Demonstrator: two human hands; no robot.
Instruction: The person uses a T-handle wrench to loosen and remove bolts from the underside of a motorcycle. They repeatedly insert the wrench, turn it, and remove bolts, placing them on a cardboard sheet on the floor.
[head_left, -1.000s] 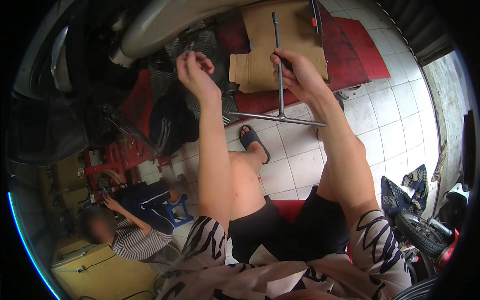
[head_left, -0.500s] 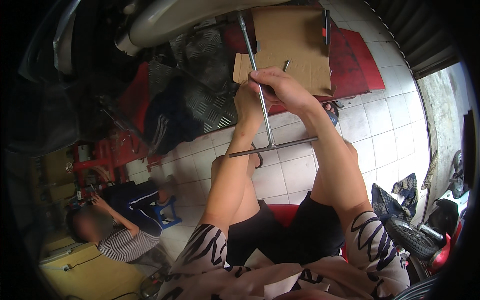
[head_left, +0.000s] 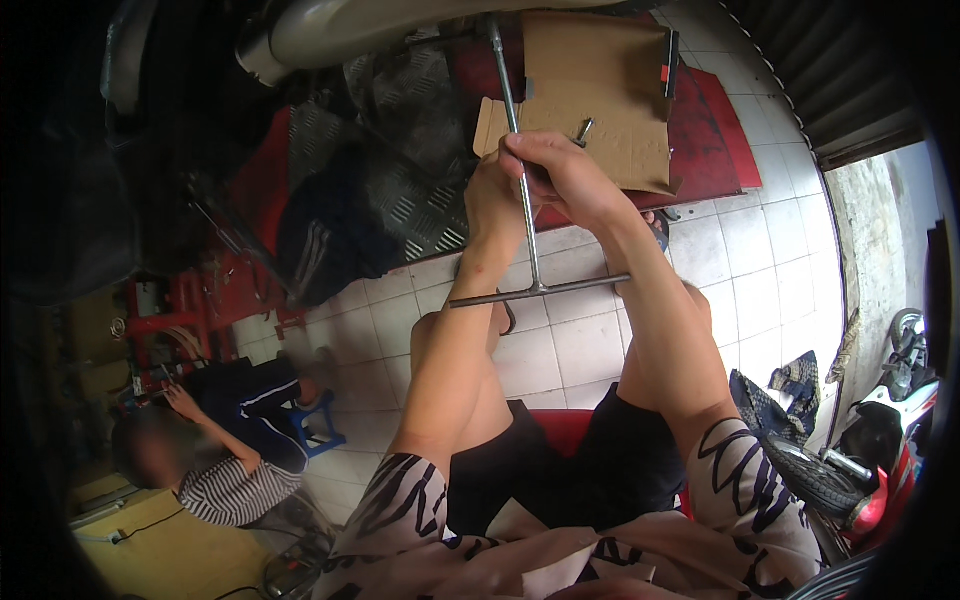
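Observation:
My right hand point(head_left: 560, 175) grips the shaft of a long steel T-handle wrench point(head_left: 536, 262), its crossbar lying across the space between my forearms. The wrench's far tip reaches up to the underside of a silvery vehicle part point(head_left: 340, 30) at the top. Pressed close behind the right hand, my left hand point(head_left: 490, 195) has curled fingers, mostly hidden, so what they hold is unclear. Beyond both hands, a small metal piece point(head_left: 586, 128) rests on a flattened cardboard box point(head_left: 595, 65) over a red platform point(head_left: 705, 155) with dark tread plate point(head_left: 430, 220).
A co-worker in a striped shirt point(head_left: 225, 490) sits at lower left by a blue stool point(head_left: 320, 440) and red metal equipment point(head_left: 185, 330). Tiled floor point(head_left: 775, 250) runs toward a wall at right. A wheel point(head_left: 805, 470) and patterned cloth point(head_left: 775, 395) lie at lower right.
My left hand has moved inward from the upper left to join the right. The wrench's top has tilted left and risen to the vehicle part. A small metal piece now shows on the cardboard.

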